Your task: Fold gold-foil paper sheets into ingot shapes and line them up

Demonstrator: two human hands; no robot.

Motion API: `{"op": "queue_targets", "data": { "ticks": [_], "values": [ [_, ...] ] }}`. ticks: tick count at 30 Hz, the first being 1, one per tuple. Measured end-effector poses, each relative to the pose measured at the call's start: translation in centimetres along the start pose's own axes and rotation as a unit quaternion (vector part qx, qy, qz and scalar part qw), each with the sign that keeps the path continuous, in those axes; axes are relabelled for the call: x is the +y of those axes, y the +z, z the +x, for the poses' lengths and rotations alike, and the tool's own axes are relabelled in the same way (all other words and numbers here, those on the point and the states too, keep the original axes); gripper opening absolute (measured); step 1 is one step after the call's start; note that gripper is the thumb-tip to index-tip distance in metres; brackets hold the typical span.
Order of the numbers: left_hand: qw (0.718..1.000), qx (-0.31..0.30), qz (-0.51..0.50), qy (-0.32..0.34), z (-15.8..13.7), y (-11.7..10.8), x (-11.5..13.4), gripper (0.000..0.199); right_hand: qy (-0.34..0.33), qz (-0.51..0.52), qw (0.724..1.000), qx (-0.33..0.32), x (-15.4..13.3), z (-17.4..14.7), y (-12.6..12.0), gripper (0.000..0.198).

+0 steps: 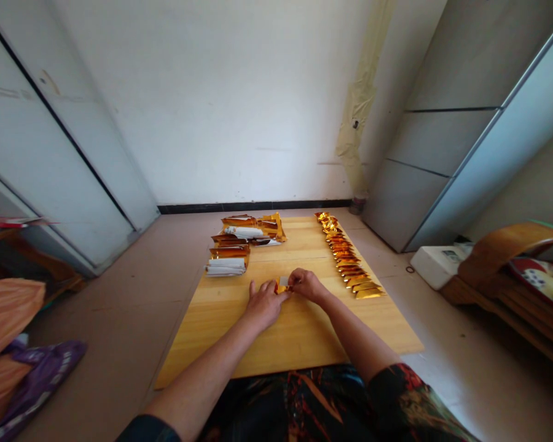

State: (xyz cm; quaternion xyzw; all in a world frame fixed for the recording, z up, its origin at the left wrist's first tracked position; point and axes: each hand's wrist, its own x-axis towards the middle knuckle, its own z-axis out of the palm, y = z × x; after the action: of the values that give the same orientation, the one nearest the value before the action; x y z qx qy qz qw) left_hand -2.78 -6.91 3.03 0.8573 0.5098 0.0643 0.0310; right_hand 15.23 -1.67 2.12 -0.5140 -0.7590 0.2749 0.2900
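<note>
Seemingly, the work is standing partway: the spread left hand [263,304] is steadying and the right hand [306,285] is pinching a gold-and-grey foil piece [283,283] on the wooden board [299,344], while folded-looking gold pieces [350,261] are lining its right and foil-sheet stacks [229,252] are waiting left.

Left hand [262,305] on gold packet [281,288]

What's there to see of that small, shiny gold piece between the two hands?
The small, shiny gold, foil-like piece shows a flat pale grey patch at its upper side. It is at the light yellow wooden board, partly hidden by the bare left hand on its left; the bare right hand has fingers at its right edge. Any print is too small to read.
</note>
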Motion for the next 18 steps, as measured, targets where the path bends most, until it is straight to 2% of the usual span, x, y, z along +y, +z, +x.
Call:
{"op": "queue_targets", "data": {
  "ticks": [7, 18],
  "values": [
    [0.999, -0.036, -0.002, 0.023, 0.0, -0.4, -0.6, 0.034, 0.023, -0.014, 0.998, -0.051, 0.3, 0.5, -0.4, 0.019],
    [0.996, -0.073, -0.028, 0.033, 0.0, -1.1, -1.0, 0.031, 0.035, -0.040, 0.997, -0.063, 0.5, 0.8, -0.5, 0.018]
  ]
}}
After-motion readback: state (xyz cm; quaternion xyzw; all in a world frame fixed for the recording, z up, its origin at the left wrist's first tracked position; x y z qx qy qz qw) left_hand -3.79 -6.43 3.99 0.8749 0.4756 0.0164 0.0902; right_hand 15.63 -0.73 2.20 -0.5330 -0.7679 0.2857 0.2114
